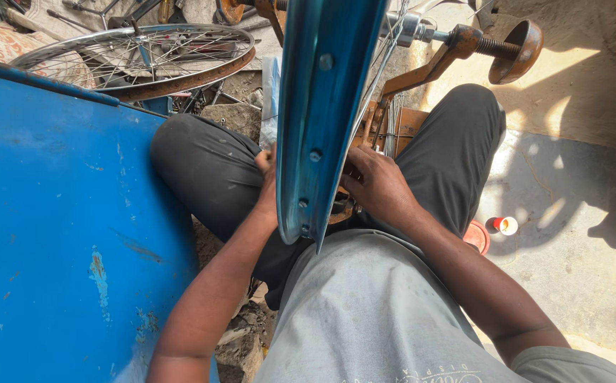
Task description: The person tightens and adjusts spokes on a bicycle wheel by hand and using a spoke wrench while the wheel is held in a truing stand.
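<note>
Sitting on the ground with knees spread, the person has a blue wheel rim (322,106) standing edge-on between the legs, carried in a rusty orange truing stand (457,46) whose threaded axle and cup stick out toward 2 o'clock. The left hand (267,181) presses against the rim's left flank near its lowest part, fingers curled and mostly hidden behind the metal, so I cannot tell whether it grips anything. The right hand (379,186) reaches in from 4 o'clock, fingers bent narrow and tucked behind the rim among the spokes (386,57); what they pinch is out of sight.

To my eye this is the spoke-by-spoke stage of lacing or truing, worked at the rim's bottom arc. The next move would call for a small, steady turn of the rim while one hand holds it from wobbling.

At 9 o'clock a large blue painted panel (59,234) crowds the left knee and limits elbow room. At 11 o'clock a second wheel (138,57) with a rusted rim lies flat among scrap. At 3 o'clock a small red and white container (503,225) and a red lid (477,236) sit on the concrete floor (578,269), near the right thigh.
</note>
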